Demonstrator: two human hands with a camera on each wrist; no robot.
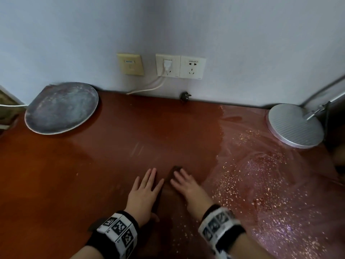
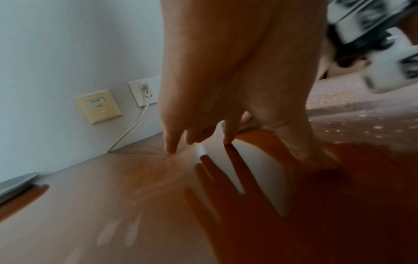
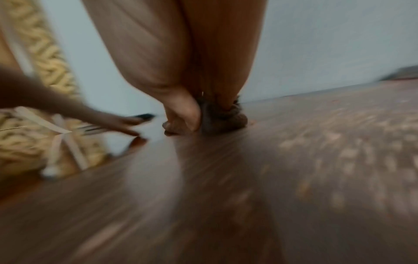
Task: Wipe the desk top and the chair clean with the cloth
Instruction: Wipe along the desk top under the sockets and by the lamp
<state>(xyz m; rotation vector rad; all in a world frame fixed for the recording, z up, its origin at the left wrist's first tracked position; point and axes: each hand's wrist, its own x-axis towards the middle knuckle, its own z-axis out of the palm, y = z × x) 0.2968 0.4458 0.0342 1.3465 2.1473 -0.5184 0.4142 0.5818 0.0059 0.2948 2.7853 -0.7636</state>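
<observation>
The red-brown desk top [image 1: 93, 165] fills the head view. A dark brown cloth [image 1: 174, 170] lies on it near the front middle, under my right hand [image 1: 183, 182], which presses it down with straight fingers. In the right wrist view the cloth [image 3: 224, 116] bunches under the fingers [image 3: 181, 117]. Just left of it, my left hand [image 1: 147, 184] lies flat on the bare wood with its fingers spread. The left wrist view shows the left fingertips [image 2: 169, 150] touching the glossy desk [image 2: 113, 196]. Pale dust and crumbs [image 1: 261, 193] cover the right part of the desk. No chair is in view.
A round grey metal tray [image 1: 61, 107] sits at the back left and a round silver lamp base [image 1: 295, 126] at the back right. On the wall are sockets [image 1: 192, 67] with a white cable [image 1: 147, 88] running down. A small black object [image 1: 185, 95] lies at the wall.
</observation>
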